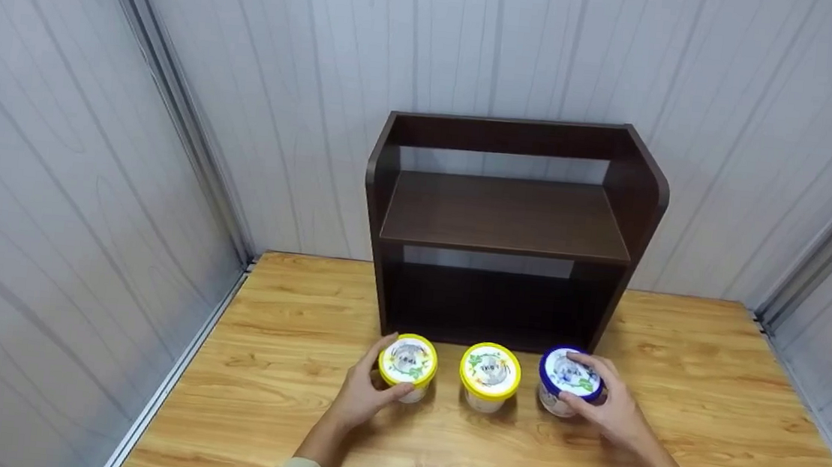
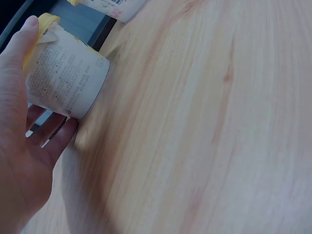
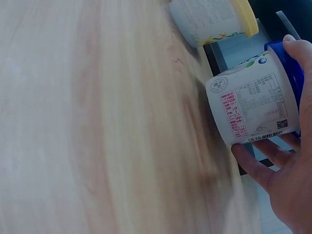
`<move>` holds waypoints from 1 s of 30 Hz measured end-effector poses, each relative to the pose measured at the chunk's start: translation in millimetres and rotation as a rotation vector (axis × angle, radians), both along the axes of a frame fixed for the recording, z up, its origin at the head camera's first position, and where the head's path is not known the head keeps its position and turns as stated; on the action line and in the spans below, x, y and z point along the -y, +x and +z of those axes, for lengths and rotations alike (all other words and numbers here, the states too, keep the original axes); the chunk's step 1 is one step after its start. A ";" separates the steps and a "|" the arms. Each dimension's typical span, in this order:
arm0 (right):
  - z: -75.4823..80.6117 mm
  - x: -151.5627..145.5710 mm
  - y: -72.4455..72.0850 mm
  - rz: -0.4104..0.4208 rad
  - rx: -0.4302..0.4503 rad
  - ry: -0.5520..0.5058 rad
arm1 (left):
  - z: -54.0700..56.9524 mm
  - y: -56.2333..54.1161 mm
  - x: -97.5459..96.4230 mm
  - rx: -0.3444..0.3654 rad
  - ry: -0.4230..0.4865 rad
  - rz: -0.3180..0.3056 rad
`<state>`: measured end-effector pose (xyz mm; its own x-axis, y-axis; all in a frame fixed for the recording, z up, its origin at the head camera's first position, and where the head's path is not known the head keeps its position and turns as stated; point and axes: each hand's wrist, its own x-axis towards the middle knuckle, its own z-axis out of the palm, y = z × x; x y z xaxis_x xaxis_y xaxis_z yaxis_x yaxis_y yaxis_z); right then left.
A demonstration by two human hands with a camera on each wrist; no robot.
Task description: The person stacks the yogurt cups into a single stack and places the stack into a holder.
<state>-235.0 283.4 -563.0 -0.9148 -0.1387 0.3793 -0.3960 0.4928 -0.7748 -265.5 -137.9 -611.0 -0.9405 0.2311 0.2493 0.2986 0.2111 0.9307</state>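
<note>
Three white tubs with printed lids stand in a row before a dark shelf. My left hand grips the left yellow-lidded tub, thumb at the near side of the lid and fingers round its far left side. In the left wrist view that tub's wall shows small print. The blue-lidded tub at the right is held by my right hand, thumb in front and fingers over the lid's edge. Its label faces the right wrist camera. Between them is another yellow-lidded tub, touched by neither hand.
A dark brown two-tier shelf stands against the back wall, right behind the tubs. Under everything lies a wood-grain table. Pale panel walls with metal corner strips enclose it at the back and both sides.
</note>
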 end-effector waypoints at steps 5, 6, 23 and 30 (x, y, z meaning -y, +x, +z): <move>-19.1 -12.0 -15.4 -0.010 -0.004 0.004 | -2.1 -1.0 -0.3 0.010 -0.010 0.016; -19.2 -13.3 -16.7 -0.009 -0.001 0.006 | -2.9 -1.6 0.2 0.016 -0.012 0.019; 7.0 -12.9 -29.2 0.017 -0.038 0.019 | -6.6 -1.2 3.1 0.042 0.010 0.001; 22.6 -11.7 -31.9 0.026 -0.037 0.005 | -6.1 -4.2 2.9 0.042 -0.009 0.006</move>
<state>-267.0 295.0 -540.4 -0.8961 -0.1641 0.4124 -0.4373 0.4855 -0.7570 -269.8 -140.8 -617.2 -0.9514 0.2278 0.2074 0.2580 0.2214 0.9404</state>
